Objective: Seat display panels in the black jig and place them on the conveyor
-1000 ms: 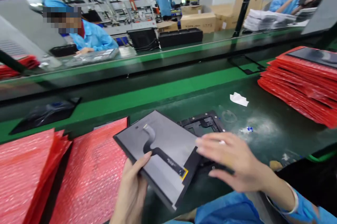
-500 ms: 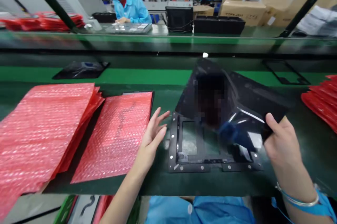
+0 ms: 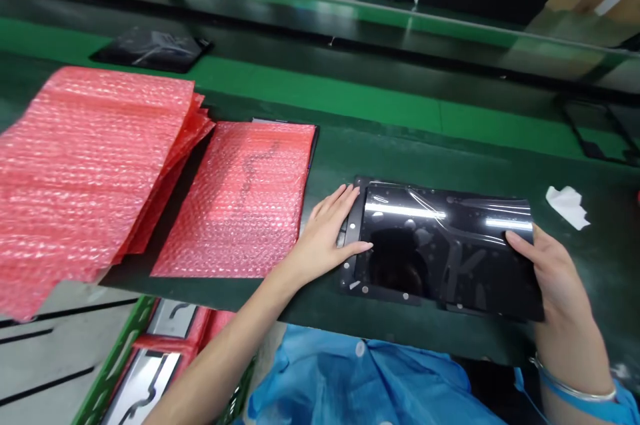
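A glossy black panel (image 3: pixel 450 252) with a wrinkled clear film lies over the black frame (image 3: pixel 353 212), covering most of it. Along the frame's left and lower edges several round light dots show. My right hand (image 3: pixel 563 272) grips the panel's right end, thumb on top and the other fingers hidden beneath. At the left end, my left hand (image 3: pixel 325 238) rests with its fingers stretched out along the frame's edge. Its thumb reaches onto the panel. Left of that hand is a red bubble-wrap bag (image 3: pixel 250 192), with the dark edge of something flat showing at its right side.
A stack of red bubble-wrap bags (image 3: pixel 100 165) covers the table's left. A dark film-covered panel (image 3: pixel 153 50) lies at the back left. A white paper scrap (image 3: pixel 569 206) and another black frame (image 3: pixel 600 128) are at right. Below left stands a green crate (image 3: pixel 107 368).
The panel has come down from its tilted, raised position onto the frame. My left hand has moved right to touch the frame's left end. The view has tilted downward; a white scrap now shows.
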Available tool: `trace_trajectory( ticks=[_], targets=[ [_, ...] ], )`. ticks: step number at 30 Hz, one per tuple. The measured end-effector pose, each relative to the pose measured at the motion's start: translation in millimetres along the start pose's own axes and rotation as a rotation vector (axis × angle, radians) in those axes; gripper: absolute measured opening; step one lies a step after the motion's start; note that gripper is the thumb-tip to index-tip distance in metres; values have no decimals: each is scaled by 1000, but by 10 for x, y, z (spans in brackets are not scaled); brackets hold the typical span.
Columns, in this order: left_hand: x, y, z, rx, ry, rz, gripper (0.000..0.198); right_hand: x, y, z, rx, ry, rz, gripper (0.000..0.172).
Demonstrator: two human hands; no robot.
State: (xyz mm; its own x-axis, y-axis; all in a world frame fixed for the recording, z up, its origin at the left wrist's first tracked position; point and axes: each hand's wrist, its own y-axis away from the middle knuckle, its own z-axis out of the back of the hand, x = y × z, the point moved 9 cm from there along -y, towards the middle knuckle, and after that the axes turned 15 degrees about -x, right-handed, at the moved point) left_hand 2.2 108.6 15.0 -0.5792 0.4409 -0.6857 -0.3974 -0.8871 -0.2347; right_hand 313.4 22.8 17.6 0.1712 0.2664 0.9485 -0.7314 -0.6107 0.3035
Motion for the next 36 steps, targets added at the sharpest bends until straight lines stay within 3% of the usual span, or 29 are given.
trace_trajectory(
  ticks=[6, 13, 24, 31, 36],
  targets=[
    [-5, 16, -35, 1, -14, -44, 95, -17, 11, -9, 10, 30, 4, 49],
    [6, 3, -45, -17, 8, -41, 90, 53, 66, -36, -14, 49, 45, 43],
    [-22, 6, -49, 1, 10, -29, 79, 2, 26, -7, -18, 51, -11, 51],
    [-52, 30, -63, 16, -41, -58, 56, 64, 45, -63, -17, 115, 3, 51],
    [-64, 55, -81, 9, -53, -59, 53, 93, 32, -81, -8, 134, 0, 49]
  ],
)
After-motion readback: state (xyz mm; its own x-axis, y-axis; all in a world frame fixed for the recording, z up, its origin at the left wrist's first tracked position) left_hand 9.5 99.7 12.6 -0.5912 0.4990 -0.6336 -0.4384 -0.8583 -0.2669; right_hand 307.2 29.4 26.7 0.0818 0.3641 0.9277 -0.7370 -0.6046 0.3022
